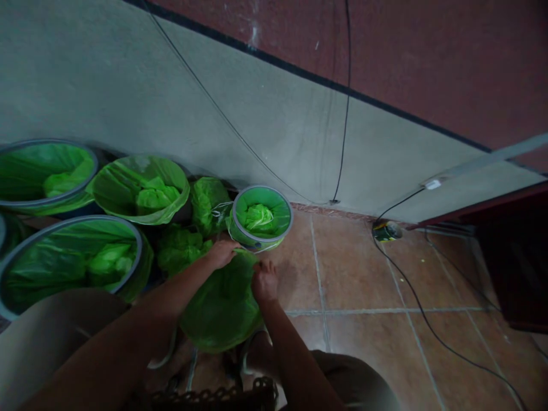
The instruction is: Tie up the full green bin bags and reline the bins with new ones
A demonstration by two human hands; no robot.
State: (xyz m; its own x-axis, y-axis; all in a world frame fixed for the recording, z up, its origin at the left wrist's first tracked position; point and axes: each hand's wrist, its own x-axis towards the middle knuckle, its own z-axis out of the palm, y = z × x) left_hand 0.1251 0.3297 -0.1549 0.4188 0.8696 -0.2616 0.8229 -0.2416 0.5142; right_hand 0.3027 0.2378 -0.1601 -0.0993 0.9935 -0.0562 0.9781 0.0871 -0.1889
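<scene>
Between my knees is a bin lined with a green bag (222, 302), its opening facing up. My left hand (223, 253) is closed on the far left part of the bag's rim. On the far right part of the same rim, my right hand (265, 281) is closed too. Just beyond my hands stands a small round bin (280, 235) with a grey rim, a green liner and a crumpled green bag inside. Left of it lies a bunched green bag (209, 202) with white ties, and a loose green bag (177, 250) is nearer to me.
Larger green-lined bins (139, 251) stand at the left, one a yellow-green lined bin (184, 197) by the wall. A small dark can (386, 230) and a black cable (422, 308) lie on the tiled floor at the right. Dark furniture (514, 257) stands at the far right.
</scene>
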